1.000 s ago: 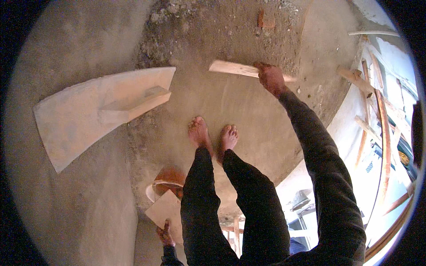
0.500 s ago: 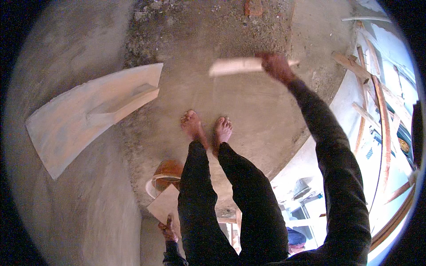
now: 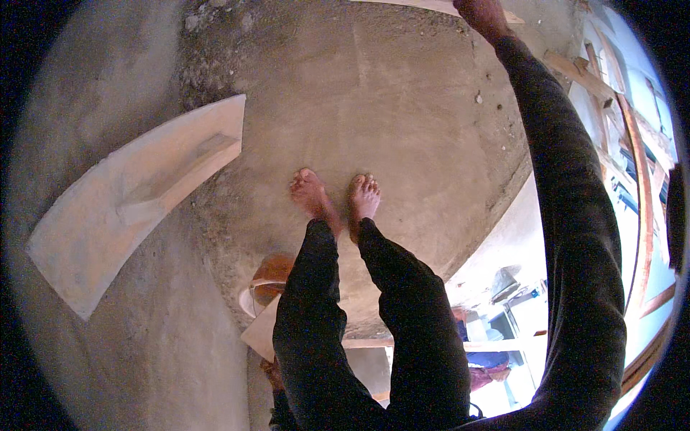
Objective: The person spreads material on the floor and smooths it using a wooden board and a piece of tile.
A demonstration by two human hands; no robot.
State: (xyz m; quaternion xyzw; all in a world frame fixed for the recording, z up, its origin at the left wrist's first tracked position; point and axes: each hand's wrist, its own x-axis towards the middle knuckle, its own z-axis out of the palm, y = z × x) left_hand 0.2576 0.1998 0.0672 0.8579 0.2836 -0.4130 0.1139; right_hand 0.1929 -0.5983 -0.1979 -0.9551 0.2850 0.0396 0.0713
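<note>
My right hand (image 3: 486,17) reaches far forward at the top edge, its fingers closed on a pale wooden board (image 3: 420,4). The frame cuts off part of that board, so its full shape does not show. Beside my left knee, my left hand (image 3: 271,373) is partly hidden by my leg and grips a thin flat board (image 3: 263,332). The flat board slants up towards a brown bucket (image 3: 273,269) with a pale rim. Off to the left lies a large wooden float (image 3: 86,244) with a block handle, touched by neither hand.
My bare feet (image 3: 310,192) stand on the smoothed grey-brown floor (image 3: 410,115). Rubble (image 3: 208,72) lies along the upper left. Wooden poles (image 3: 636,179) lean at the right, beyond a bright area with a grey container (image 3: 505,284).
My right hand has pushed the wooden board forward, up to the top edge. My left hand and its flat board have slipped further behind my leg. The view has shifted slightly.
</note>
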